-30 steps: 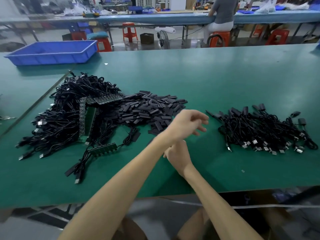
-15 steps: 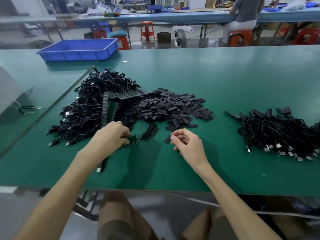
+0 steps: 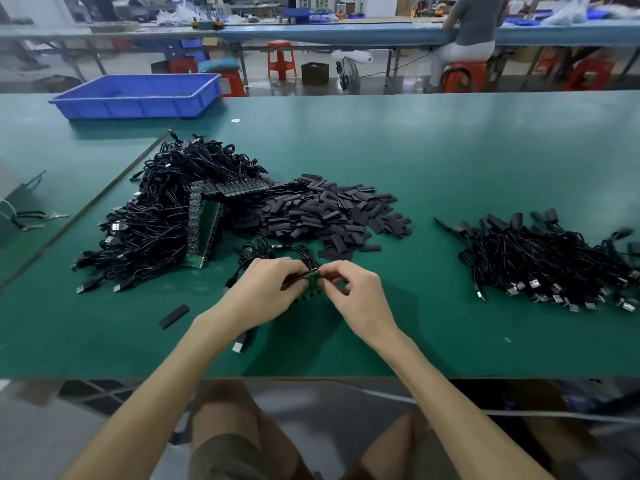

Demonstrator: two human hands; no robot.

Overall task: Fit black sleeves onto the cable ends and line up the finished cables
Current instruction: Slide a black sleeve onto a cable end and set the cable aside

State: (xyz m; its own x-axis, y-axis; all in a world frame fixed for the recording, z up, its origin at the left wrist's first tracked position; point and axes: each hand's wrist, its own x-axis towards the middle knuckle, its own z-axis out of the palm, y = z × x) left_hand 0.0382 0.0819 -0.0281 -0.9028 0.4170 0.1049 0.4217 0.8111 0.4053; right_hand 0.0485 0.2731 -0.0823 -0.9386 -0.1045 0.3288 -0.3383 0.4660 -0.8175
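Near worktop (image 3: 433, 150) front edge: left hand (image 3: 266, 289) fingers curled round strip (image 3: 312, 278), right hand (image 3: 360, 299) pinching it. Sleeves (image 3: 322, 209) piled behind. Finished cables (image 3: 547, 258) toward right edge.

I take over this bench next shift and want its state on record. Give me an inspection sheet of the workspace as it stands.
Surface: green table, with a seam line at left.
Job's things: pile of black sleeves mid-table; one loose sleeve beside the left forearm; green strip held between the hands.
Clutter: hand tool at far left; small ring near the front edge.
Hands: left hand and right hand both pinch the green strip with curled fingers.
Cables: tangled heap at left; smaller heap at right, plugs toward the near edge.
Surroundings: blue bin on the far left; seated person at the next bench; red stools.
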